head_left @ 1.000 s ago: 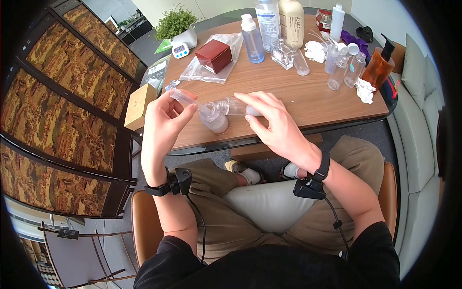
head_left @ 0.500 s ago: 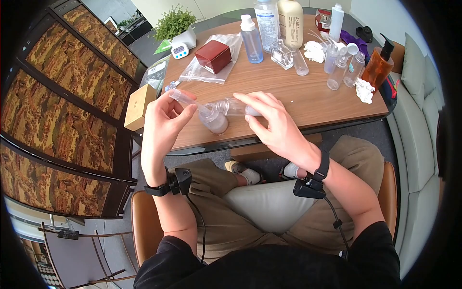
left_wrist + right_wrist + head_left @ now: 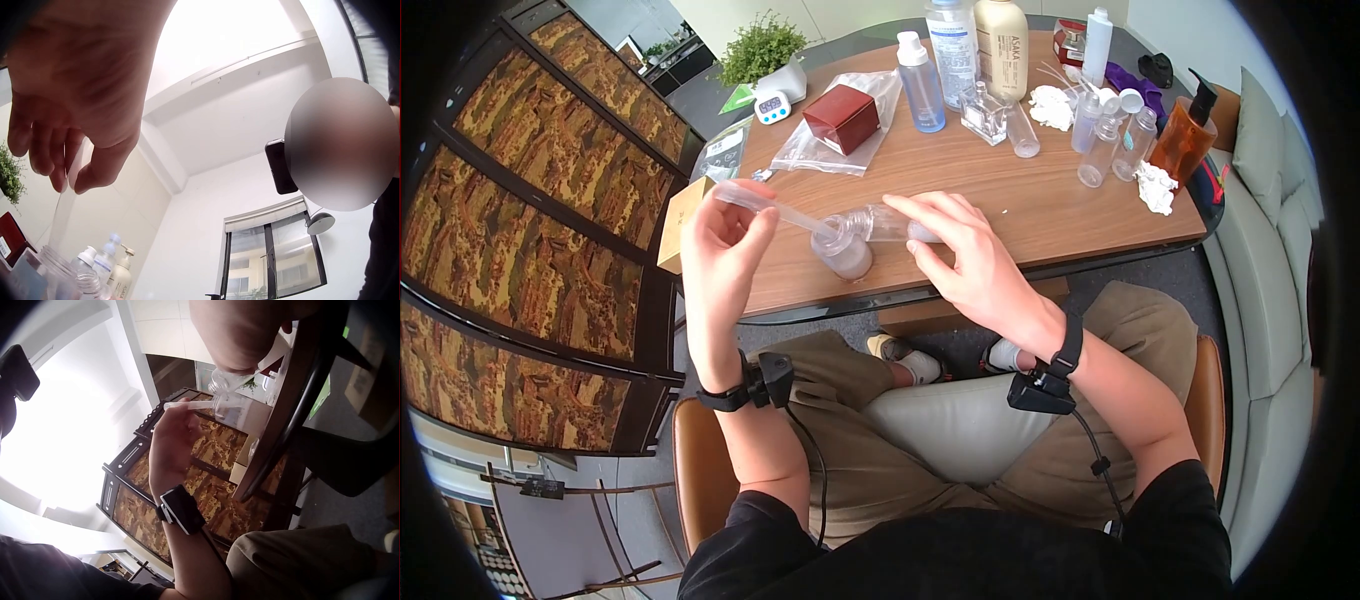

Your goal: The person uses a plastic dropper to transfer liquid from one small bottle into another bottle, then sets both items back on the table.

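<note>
My left hand (image 3: 725,245) pinches a slim translucent plastic tube (image 3: 790,216) between thumb and fingers. The tube's lower end sits in the mouth of a wide clear bottle (image 3: 846,260), upright near the table's front edge with cloudy contents. Between the thumb and fingers of my right hand (image 3: 972,250) is a second clear bottle (image 3: 888,222), tipped on its side. Its threaded neck is right at the upright bottle's mouth, as the right wrist view shows too, with the upright bottle (image 3: 240,414) below the tipped neck (image 3: 220,381).
On the wooden table (image 3: 1040,215), a dark red box (image 3: 841,118) lies on a plastic bag. Tall bottles, including a blue pump bottle (image 3: 921,90), stand at the back. Several small clear bottles, crumpled tissue (image 3: 1156,188) and an amber pump bottle (image 3: 1183,140) are at the right.
My left hand has moved left, drawing the tube further out of the upright bottle, so more of it shows. My right hand and the tipped bottle stay in place.
</note>
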A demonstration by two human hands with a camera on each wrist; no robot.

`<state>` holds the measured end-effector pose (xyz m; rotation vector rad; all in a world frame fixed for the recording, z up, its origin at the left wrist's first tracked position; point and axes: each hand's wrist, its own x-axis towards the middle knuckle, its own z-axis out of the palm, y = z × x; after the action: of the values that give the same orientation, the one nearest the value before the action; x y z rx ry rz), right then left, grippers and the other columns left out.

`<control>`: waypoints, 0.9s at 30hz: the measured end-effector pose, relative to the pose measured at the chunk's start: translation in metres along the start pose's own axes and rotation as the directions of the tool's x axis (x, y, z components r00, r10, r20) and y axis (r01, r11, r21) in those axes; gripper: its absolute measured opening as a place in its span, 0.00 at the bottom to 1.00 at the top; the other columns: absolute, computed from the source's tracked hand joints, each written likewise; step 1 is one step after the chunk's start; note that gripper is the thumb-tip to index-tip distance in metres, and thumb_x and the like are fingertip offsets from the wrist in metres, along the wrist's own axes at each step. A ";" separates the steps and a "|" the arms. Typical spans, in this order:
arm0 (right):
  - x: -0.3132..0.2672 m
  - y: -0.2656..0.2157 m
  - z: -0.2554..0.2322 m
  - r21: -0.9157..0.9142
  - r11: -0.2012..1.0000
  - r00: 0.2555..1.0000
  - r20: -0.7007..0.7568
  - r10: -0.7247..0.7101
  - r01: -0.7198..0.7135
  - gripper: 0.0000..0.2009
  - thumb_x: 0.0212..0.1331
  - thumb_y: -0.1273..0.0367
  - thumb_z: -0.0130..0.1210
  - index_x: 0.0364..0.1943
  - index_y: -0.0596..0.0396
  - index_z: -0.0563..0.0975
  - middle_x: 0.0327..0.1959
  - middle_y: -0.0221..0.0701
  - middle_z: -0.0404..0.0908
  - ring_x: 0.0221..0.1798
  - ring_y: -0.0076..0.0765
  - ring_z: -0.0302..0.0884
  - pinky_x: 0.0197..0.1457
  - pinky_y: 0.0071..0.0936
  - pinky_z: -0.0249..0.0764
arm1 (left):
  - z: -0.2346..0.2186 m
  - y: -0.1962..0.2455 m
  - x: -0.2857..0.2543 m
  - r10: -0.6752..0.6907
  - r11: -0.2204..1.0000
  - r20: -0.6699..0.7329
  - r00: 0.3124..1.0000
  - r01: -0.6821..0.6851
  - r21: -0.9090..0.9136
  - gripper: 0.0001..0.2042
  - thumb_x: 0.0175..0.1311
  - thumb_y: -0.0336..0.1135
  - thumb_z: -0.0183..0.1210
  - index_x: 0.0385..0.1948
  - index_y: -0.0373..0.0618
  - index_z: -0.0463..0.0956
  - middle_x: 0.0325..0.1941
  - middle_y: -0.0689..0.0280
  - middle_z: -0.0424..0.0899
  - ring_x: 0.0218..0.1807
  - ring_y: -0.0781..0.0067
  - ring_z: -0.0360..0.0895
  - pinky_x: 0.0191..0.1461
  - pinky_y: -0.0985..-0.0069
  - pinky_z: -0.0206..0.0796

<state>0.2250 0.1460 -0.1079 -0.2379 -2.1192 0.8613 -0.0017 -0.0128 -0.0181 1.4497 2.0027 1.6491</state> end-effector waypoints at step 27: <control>0.000 0.002 0.001 -0.008 1.000 1.000 -0.015 -0.016 0.016 0.24 0.70 0.77 0.60 0.70 0.55 0.80 0.55 0.38 0.84 0.60 0.49 0.78 0.70 0.46 0.72 | -0.004 0.001 0.001 0.070 0.995 -0.082 0.994 -0.075 -0.071 0.07 0.74 0.22 0.65 0.49 0.37 0.83 0.41 0.75 0.83 0.39 0.90 0.73 0.43 0.85 0.63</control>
<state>0.2243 0.1464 -0.1097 -0.2313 -2.1080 0.8391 -0.0042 -0.0147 -0.0151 1.4698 1.9282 1.8175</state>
